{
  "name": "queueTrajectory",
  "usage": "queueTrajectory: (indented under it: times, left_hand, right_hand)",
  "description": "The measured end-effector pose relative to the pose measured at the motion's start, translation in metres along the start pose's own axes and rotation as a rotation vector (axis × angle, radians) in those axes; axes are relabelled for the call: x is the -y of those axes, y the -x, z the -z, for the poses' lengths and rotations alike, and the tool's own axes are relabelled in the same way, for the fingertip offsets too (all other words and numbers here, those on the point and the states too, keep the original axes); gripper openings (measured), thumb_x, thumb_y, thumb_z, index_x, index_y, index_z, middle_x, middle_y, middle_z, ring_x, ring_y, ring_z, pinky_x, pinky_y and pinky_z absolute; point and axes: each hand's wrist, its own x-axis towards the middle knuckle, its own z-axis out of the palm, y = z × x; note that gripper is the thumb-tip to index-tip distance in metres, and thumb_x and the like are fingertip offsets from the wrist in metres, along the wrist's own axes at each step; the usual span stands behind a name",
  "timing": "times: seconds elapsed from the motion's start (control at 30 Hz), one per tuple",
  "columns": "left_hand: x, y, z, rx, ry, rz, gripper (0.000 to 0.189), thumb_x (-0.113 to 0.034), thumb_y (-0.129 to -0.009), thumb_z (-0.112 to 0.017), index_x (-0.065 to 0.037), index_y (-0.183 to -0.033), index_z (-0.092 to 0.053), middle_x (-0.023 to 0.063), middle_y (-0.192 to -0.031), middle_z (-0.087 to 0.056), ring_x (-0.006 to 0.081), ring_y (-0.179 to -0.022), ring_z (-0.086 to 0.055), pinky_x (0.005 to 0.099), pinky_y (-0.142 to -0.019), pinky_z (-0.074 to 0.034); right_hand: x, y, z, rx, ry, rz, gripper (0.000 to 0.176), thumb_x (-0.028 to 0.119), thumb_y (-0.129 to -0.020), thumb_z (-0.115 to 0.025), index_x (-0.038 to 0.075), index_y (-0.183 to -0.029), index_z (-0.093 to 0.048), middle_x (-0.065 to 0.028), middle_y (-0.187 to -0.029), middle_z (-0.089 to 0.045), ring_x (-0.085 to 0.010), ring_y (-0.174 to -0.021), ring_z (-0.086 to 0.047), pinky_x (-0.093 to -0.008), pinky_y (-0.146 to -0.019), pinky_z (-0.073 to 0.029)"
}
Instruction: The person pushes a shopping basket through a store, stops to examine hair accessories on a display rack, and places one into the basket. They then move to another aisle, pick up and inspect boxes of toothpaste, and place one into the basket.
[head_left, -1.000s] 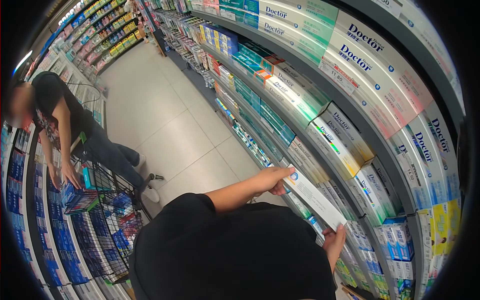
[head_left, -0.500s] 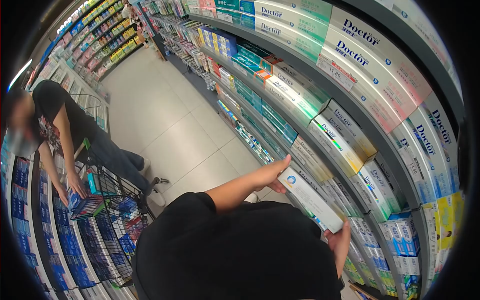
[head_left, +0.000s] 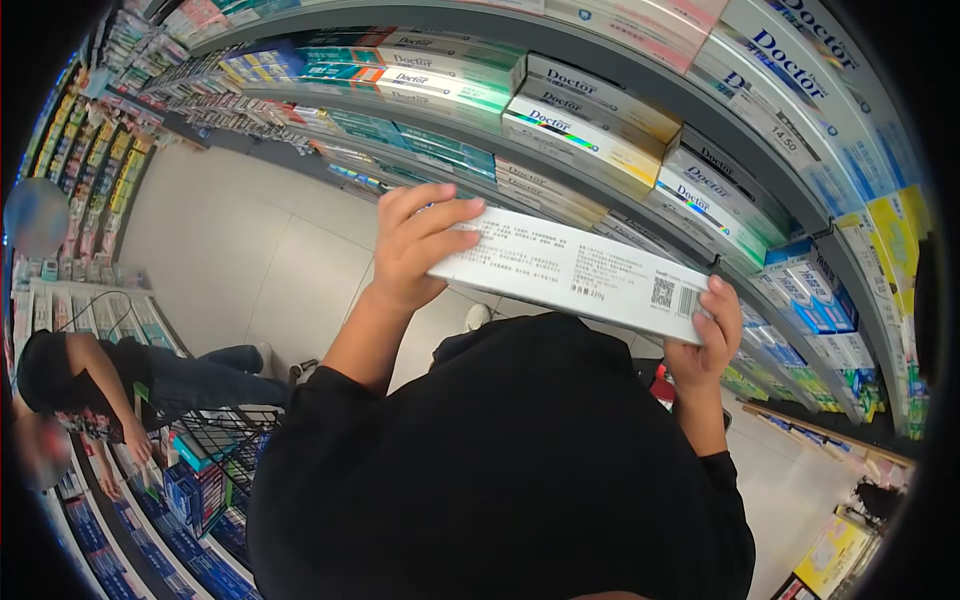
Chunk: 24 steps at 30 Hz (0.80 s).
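Note:
A long white toothpaste box (head_left: 570, 268) is held up in front of my chest, with a printed side, a QR code and a barcode facing me. My left hand (head_left: 415, 245) grips its left end, fingers over the top edge. At the right end, my right hand (head_left: 705, 335) is closed around the corner beside the barcode. Beyond the box, Doctor toothpaste boxes (head_left: 590, 140) lie stacked on the shelf, apart from my hands.
Curved-looking shelves of toothpaste run along the far side and right, with a price tag (head_left: 775, 130) on one edge. At left, another person (head_left: 110, 370) leans over a black wire cart (head_left: 235, 435) holding boxes. Tiled floor (head_left: 230, 220) stretches between the shelf rows.
The box has been raised closer and turned, so a text-covered side with codes now shows. My view has swung to the right. The other person appears lower at left.

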Motion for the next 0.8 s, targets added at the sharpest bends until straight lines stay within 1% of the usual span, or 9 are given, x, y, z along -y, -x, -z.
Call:
queueTrajectory:
  times: [0.1, 0.2, 0.3, 0.4, 0.43, 0.53, 0.67, 0.77, 0.8]
  left_hand:
    - [-0.006, 0.005, -0.006, -0.121, -0.026, -0.064, 0.031, -0.017, -0.066, -0.075, -0.018, -0.093, -0.058, 0.0022, -0.106, -0.066, 0.0261, -0.098, -0.057, 0.0354, -0.076, -0.040]
    - [-0.004, 0.006, -0.009, -0.085, -0.038, -0.064, 0.035, -0.020, -0.066, -0.076, -0.016, -0.095, -0.058, 0.0028, -0.106, -0.066, 0.0259, -0.099, -0.057, 0.0354, -0.081, -0.041]
    - [-0.006, -0.003, -0.008, 0.232, 0.252, 0.274, 0.044, -0.018, -0.067, -0.078, -0.010, -0.106, -0.058, 0.0063, -0.110, -0.063, 0.0244, -0.101, -0.058, 0.0353, -0.087, -0.042]
    - [-0.020, 0.008, -0.010, 0.492, 0.662, 0.816, 0.054, -0.015, -0.071, -0.078, -0.004, -0.118, -0.053, 0.0093, -0.114, -0.059, 0.0219, -0.104, -0.057, 0.0361, -0.090, -0.043]
    - [-0.021, 0.009, -0.012, 0.565, 0.651, 0.731, 0.063, -0.014, -0.075, -0.076, -0.002, -0.128, -0.044, 0.0114, -0.113, -0.057, 0.0196, -0.104, -0.056, 0.0343, -0.087, -0.046]
    - [-0.031, 0.020, -0.022, 0.571, 0.988, 1.203, 0.069, -0.013, -0.077, -0.074, -0.002, -0.134, -0.036, 0.0119, -0.109, -0.057, 0.0180, -0.101, -0.056, 0.0321, -0.083, -0.047]
    - [-0.027, 0.029, -0.038, 0.546, 1.016, 1.101, 0.049, -0.014, -0.082, -0.069, -0.002, -0.122, -0.042, 0.0089, -0.103, -0.056, 0.0142, -0.094, -0.055, 0.0289, -0.077, -0.047]
    - [0.000, 0.044, -0.042, 0.756, 1.185, 1.164, 0.034, -0.021, -0.085, -0.067, -0.004, -0.108, -0.048, 0.0070, -0.101, -0.057, 0.0121, -0.090, -0.055, 0.0287, -0.074, -0.046]
    - [0.008, 0.052, -0.046, 0.829, 1.236, 1.145, 0.032, -0.032, -0.086, -0.066, -0.004, -0.097, -0.053, 0.0050, -0.095, -0.059, 0.0115, -0.086, -0.054, 0.0291, -0.071, -0.045]
  right_hand:
    - [0.006, 0.006, -0.003, -0.133, 0.061, 0.041, 0.053, 0.000, -0.068, -0.075, 0.012, -0.110, -0.045, -0.0119, -0.112, -0.053, -0.0338, -0.108, -0.055, -0.0489, -0.085, -0.046]
    - [0.003, 0.010, 0.002, -0.068, 0.075, 0.043, 0.055, 0.001, -0.070, -0.075, 0.010, -0.113, -0.041, -0.0140, -0.122, -0.049, -0.0321, -0.112, -0.055, -0.0446, -0.096, -0.044]
    - [0.010, 0.005, -0.001, -0.027, -0.320, -0.331, 0.058, -0.003, -0.074, -0.069, 0.007, -0.123, -0.041, -0.0142, -0.120, -0.050, -0.0309, -0.110, -0.053, -0.0433, -0.094, -0.042]
    - [0.010, 0.028, 0.002, 0.131, -0.544, -0.852, 0.069, -0.005, -0.074, -0.067, 0.004, -0.134, -0.034, -0.0142, -0.123, -0.048, -0.0255, -0.113, -0.050, -0.0372, -0.098, -0.038]
    - [0.010, 0.029, 0.001, 0.111, -0.662, -0.956, 0.075, -0.004, -0.073, -0.068, 0.003, -0.138, -0.030, -0.0130, -0.123, -0.047, -0.0208, -0.114, -0.049, -0.0331, -0.098, -0.037]
    - [0.010, 0.041, -0.002, 0.032, -0.876, -1.262, 0.055, 0.002, -0.083, -0.061, 0.002, -0.133, -0.037, -0.0122, -0.113, -0.054, -0.0187, -0.108, -0.052, -0.0305, -0.093, -0.040]
    - [0.006, 0.063, -0.011, -0.053, -0.847, -1.357, 0.044, 0.005, -0.087, -0.058, 0.000, -0.128, -0.042, -0.0105, -0.109, -0.057, -0.0173, -0.105, -0.052, -0.0290, -0.092, -0.040]
    - [0.005, 0.071, -0.014, 0.013, -0.754, -1.356, 0.040, 0.008, -0.089, -0.057, -0.002, -0.126, -0.043, -0.0096, -0.114, -0.055, -0.0159, -0.104, -0.051, -0.0279, -0.093, -0.039]
    - [0.007, 0.069, -0.013, 0.092, -0.716, -1.275, 0.041, 0.007, -0.088, -0.058, -0.001, -0.125, -0.042, -0.0100, -0.114, -0.054, -0.0159, -0.104, -0.051, -0.0285, -0.092, -0.040]
